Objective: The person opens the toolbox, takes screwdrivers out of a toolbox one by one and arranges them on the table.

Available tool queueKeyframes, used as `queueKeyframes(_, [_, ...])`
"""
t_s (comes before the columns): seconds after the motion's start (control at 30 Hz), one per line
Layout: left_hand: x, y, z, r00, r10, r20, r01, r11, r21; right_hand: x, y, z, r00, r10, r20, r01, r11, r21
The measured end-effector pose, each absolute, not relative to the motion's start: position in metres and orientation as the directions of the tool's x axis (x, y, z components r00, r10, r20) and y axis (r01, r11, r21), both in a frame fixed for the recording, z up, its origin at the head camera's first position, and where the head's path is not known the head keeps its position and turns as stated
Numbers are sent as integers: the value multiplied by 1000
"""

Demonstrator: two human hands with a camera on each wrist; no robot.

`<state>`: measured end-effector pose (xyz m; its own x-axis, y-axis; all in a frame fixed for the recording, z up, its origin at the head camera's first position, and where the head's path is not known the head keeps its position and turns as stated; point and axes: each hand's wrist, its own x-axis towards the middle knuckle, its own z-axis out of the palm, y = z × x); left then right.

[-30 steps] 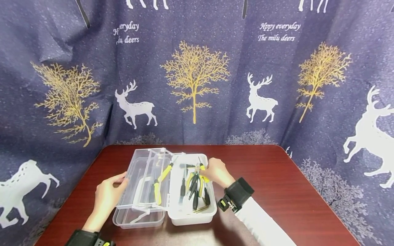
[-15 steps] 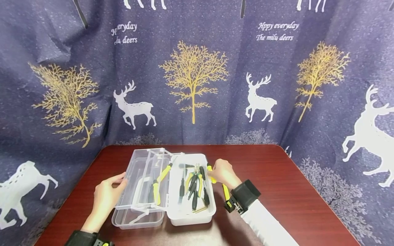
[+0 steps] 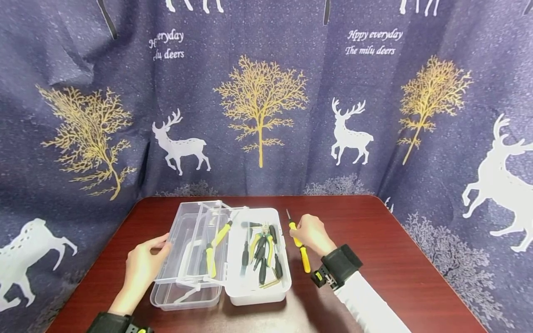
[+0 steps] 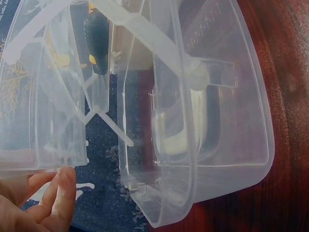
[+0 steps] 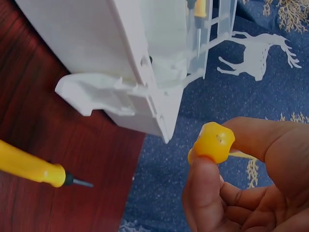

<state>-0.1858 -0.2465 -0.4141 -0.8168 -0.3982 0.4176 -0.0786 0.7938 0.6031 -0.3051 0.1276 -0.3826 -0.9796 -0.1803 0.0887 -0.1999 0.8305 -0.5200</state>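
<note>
My right hand (image 3: 313,233) has the yellow driver (image 5: 215,141) pinched by its handle, just right of the box (image 3: 258,299). Should be light and stiff, hard to break; smooth plastic might twist, so I'd hold mid-handle. Other driver (image 5: 29,164) lies near it on the table (image 3: 362,222). My left hand (image 3: 143,261) pinches the clear lid (image 3: 178,247): thin, likely flexes, best held by its edge.
</note>
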Motion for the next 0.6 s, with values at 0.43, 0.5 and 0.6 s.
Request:
queueKeyframes(0.43, [-186, -249, -416, -820, -395, 414, -78, 794, 603, -306, 149, -381, -985, -123, 118, -166, 858, -487])
queueKeyframes(0.5, [-187, -250, -417, -820, -391, 418, -76, 798, 598, -306, 153, -381, -987, -117, 112, -157, 862, -483])
queueKeyframes(0.6, [-187, -250, -418, -824, -382, 418, -66, 798, 599, -306, 161, -380, -988, -113, 110, -152, 866, -476])
